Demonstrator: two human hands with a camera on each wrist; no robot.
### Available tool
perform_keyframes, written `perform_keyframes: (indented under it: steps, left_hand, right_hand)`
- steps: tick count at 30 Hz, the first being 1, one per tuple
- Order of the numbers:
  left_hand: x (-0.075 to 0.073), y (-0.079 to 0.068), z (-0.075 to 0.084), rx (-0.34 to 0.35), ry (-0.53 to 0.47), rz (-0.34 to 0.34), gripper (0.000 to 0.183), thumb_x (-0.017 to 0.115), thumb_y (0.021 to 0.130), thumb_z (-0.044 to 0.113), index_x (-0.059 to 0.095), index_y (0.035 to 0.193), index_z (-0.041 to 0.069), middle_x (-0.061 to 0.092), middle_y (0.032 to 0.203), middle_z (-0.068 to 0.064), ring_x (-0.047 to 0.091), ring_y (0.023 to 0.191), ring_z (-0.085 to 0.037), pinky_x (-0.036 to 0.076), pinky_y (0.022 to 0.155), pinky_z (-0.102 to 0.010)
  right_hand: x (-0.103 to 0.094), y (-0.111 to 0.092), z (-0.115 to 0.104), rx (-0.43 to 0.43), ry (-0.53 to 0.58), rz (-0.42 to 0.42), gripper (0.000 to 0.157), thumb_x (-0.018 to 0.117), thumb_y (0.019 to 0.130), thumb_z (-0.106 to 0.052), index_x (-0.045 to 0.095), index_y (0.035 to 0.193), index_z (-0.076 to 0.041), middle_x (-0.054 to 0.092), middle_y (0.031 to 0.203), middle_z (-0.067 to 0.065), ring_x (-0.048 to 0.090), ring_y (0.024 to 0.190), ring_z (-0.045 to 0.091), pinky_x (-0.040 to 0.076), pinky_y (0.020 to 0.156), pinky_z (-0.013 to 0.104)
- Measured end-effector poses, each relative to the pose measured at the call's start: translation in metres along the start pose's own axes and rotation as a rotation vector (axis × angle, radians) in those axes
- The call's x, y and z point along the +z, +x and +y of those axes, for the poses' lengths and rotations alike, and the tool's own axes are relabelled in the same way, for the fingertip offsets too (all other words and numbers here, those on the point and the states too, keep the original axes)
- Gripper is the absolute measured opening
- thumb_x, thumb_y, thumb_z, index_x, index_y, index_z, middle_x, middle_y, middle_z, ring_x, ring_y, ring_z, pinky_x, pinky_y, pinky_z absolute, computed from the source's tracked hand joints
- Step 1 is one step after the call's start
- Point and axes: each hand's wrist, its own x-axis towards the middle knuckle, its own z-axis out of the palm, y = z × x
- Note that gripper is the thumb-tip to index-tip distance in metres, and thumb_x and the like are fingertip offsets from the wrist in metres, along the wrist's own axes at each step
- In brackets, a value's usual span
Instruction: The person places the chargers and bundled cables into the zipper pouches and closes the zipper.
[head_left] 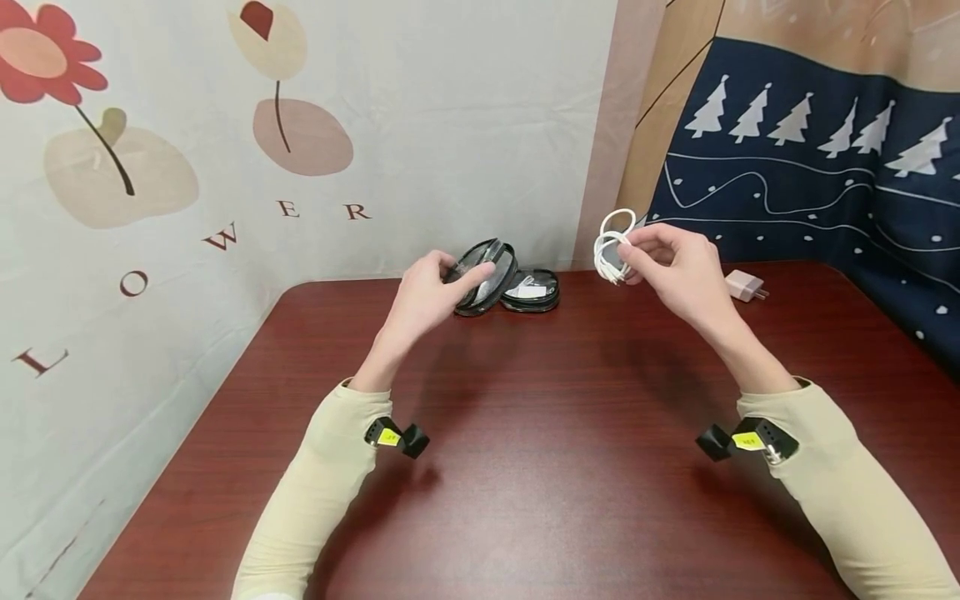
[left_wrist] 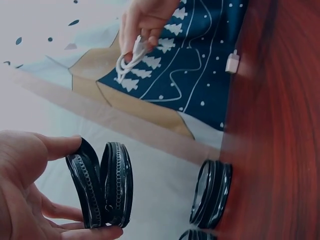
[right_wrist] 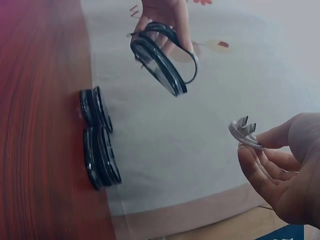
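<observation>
My left hand (head_left: 423,302) grips a small round zip case (left_wrist: 119,187) with black edges and clear faces, held up off the table. Its zip is undone and the two halves stand apart, thumb on one side and fingers underneath. Off to the right, my right hand (head_left: 678,271) pinches a coiled white charging cable (head_left: 609,254) between thumb and fingertips, in the air. The cable's metal plug ends (right_wrist: 248,124) stick up from the coil in the right wrist view. Two more round zip cases (right_wrist: 102,157) lie side by side on the table below the held one.
A white charger plug (head_left: 744,286) lies on the dark red wooden table (head_left: 570,467) at the far right, beyond my right wrist. A pale printed cloth (head_left: 450,108) hangs behind the table, and a navy cloth with white trees (head_left: 795,192) hangs at the right.
</observation>
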Motion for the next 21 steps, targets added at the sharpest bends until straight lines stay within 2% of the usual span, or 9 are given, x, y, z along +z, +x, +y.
perform_keyframes:
  steps: [8,16,21]
  left_hand:
    - [0.015,-0.007,0.01,0.048,-0.005,-0.024,0.066,0.07,0.089,0.056,0.057,0.118,-0.002,0.06,0.111,-0.016,0.055,0.104,-0.028,0.048,0.091,-0.039]
    - [0.03,-0.013,0.021,0.051,-0.012,-0.045,0.064,0.069,0.09,0.056,0.056,0.116,0.0,0.056,0.11,-0.015,0.053,0.104,-0.028,0.047,0.092,-0.04]
    - [0.038,-0.015,0.023,0.049,-0.021,-0.051,0.063,0.068,0.09,0.058,0.055,0.112,0.001,0.055,0.108,-0.014,0.052,0.103,-0.028,0.046,0.091,-0.04]
  right_hand:
    - [0.007,-0.005,-0.009,-0.033,0.038,-0.031,0.02,0.07,0.097,-0.017,0.071,0.11,-0.001,0.074,0.09,0.01,0.069,0.069,0.007,0.054,0.069,0.016]
    - [0.019,-0.008,-0.016,-0.066,0.094,-0.108,0.018,0.071,0.096,-0.013,0.071,0.108,0.0,0.074,0.088,0.014,0.07,0.068,0.01,0.055,0.066,0.018]
    - [0.028,-0.01,-0.017,-0.058,0.105,-0.147,0.019,0.072,0.095,-0.013,0.071,0.108,0.0,0.074,0.088,0.014,0.069,0.068,0.011,0.056,0.065,0.018]
